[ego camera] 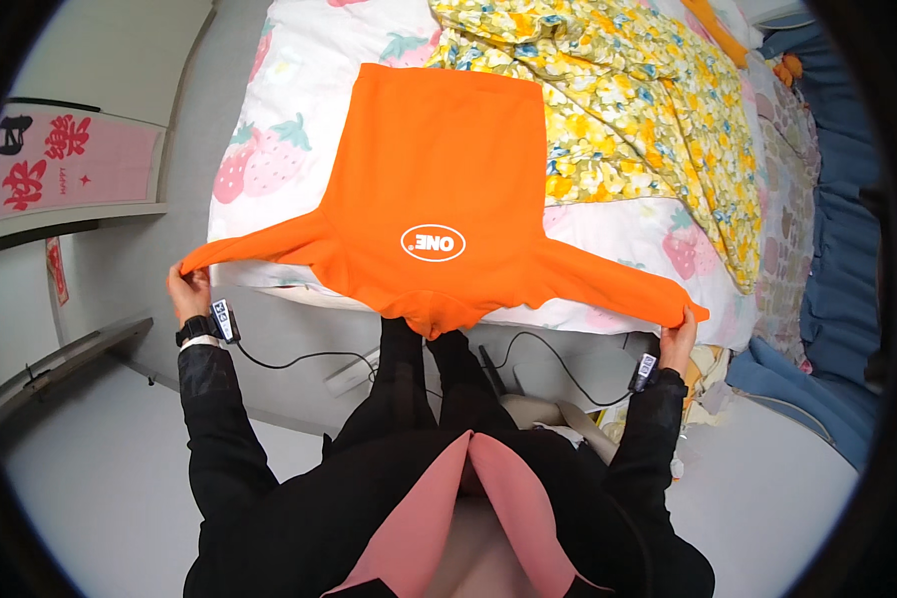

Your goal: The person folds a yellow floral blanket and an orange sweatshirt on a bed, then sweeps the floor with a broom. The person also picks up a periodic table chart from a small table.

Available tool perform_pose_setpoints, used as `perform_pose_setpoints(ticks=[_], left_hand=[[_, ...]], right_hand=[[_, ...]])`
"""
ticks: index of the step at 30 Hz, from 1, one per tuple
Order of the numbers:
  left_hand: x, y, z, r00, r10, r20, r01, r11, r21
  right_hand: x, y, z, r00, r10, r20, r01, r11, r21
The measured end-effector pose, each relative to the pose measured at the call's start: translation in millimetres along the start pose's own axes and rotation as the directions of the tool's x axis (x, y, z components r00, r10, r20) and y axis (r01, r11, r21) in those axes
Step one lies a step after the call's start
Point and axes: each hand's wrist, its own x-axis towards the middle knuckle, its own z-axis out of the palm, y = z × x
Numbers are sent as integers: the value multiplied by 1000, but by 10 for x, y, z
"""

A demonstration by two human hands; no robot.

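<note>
An orange long-sleeved garment [441,164] lies spread on the bed [269,202], its hem away from me and its neck end drooping over the near edge. A white oval print marks it near the neck end. Both sleeves reach out sideways. My left hand [189,291] grips the cuff of the sleeve on the left, just beyond the mattress edge. At the far end of the other sleeve, my right hand [677,340] pinches the cuff near the bed's front edge. Each wrist carries a strapped device with a black cable.
A yellow floral cloth [613,105] lies rumpled on the strawberry-print bedding, partly beside the garment. Blue fabric [837,224] hangs at the right. White furniture with a pink banner [82,161] stands at the left. Black cables [299,365] loop below the bed edge.
</note>
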Motion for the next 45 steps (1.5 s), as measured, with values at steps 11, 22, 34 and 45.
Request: perform_pose_setpoints(ticks=[11, 22, 34, 45], left_hand=[[-2412, -257, 1642, 807, 334, 487, -493, 835, 244], [-2301, -1835, 709, 551, -160, 819, -796, 192, 574], [-2087, -2613, 1410, 199, -247, 948, -924, -369, 98], [-1396, -1991, 980, 366, -94, 926, -922, -169, 347]], right_hand=[[-2433, 967, 1668, 250, 466, 849, 112, 857, -503], [-1288, 1373, 428, 784, 413, 462, 98, 653, -751], [-291, 2199, 1998, 958, 47, 283, 163, 723, -671], [-656, 2468, 1157, 959, -6, 283, 200, 723, -661]])
